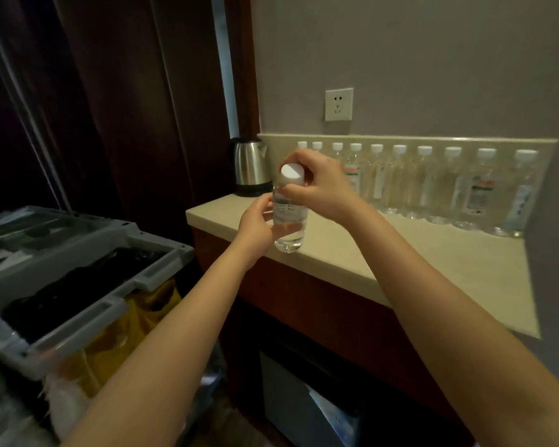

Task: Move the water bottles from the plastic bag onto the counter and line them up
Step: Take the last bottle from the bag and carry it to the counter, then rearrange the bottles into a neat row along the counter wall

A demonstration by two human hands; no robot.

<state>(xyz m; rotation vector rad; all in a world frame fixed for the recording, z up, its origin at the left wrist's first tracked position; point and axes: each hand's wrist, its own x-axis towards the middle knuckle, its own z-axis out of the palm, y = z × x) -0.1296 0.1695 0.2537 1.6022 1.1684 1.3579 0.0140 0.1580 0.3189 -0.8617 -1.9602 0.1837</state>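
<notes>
A clear water bottle (289,217) with a white cap is held upright in the air, over the front left part of the beige counter (400,253). My left hand (257,224) grips its lower body from the left. My right hand (317,185) pinches its neck just under the cap. Several more clear bottles with white caps (433,185) stand in a row along the back wall of the counter. A clear plastic bag (62,411) shows at the lower left, blurred, so its contents cannot be made out.
A steel kettle (250,167) stands at the counter's back left corner. A grey housekeeping cart (78,285) with a yellow bag (123,337) is at the left. A wall socket (338,104) sits above the row. Dark wooden panels rise behind.
</notes>
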